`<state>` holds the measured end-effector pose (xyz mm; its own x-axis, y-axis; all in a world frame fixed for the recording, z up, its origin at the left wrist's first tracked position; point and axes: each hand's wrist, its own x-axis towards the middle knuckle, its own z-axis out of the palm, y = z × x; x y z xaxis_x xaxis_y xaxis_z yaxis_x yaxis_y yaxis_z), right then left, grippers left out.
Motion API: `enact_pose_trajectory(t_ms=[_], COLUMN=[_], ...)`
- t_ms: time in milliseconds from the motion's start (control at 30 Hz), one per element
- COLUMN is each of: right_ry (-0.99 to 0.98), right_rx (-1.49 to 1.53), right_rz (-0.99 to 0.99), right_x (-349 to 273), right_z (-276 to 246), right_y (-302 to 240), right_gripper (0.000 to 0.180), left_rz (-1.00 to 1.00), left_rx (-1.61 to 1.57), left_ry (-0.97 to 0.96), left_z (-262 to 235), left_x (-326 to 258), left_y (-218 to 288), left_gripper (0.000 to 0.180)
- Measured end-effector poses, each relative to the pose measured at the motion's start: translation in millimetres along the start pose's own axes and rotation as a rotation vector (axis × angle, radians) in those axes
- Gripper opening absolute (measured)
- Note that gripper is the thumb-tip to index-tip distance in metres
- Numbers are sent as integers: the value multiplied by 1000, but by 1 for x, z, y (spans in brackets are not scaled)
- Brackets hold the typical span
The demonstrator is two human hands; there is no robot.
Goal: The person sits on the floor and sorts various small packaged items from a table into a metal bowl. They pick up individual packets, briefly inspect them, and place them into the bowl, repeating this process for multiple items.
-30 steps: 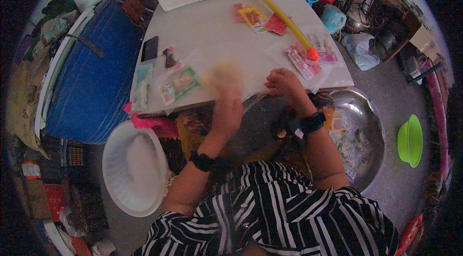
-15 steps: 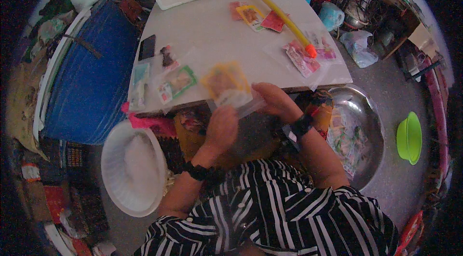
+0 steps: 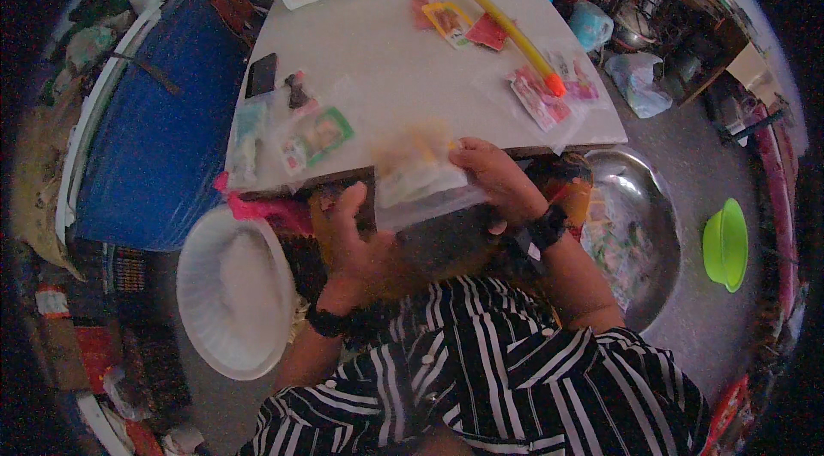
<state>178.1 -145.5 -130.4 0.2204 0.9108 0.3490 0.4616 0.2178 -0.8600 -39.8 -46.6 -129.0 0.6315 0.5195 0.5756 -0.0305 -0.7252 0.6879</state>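
Both hands, left [image 3: 356, 237] and right [image 3: 498, 181], grip one clear packet [image 3: 421, 185]; beyond them, more packets [image 3: 296, 134] lie unhandled on the surface [image 3: 386, 69].

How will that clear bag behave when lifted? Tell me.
The clear bag probably flops: its thin film sags between the left hand and right hand. Likely light, as only fingertips pinch it. The glossy film may be slippery. Its contents are blurred.

White basin [image 3: 233, 293] and steel bowl [image 3: 652, 198] on the floor, green bowl [image 3: 725, 243] beyond, yellow stick [image 3: 498, 14] on the table [image 3: 386, 69].
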Motion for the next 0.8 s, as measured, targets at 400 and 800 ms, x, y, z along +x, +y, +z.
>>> enact_pose_trajectory(t_ms=[400, 800], right_ry=[50, 293], right_rx=[621, 993], right_rz=[487, 450], right_x=[-26, -40], right_z=[0, -22], right_y=[-30, -49], right_gripper=[20, 21], left_rz=[102, -333], left_rx=[272, -455], left_ry=[-298, -310], left_z=[0, -4], left_x=[20, 17], left_y=[14, 18], left_gripper=[48, 26])
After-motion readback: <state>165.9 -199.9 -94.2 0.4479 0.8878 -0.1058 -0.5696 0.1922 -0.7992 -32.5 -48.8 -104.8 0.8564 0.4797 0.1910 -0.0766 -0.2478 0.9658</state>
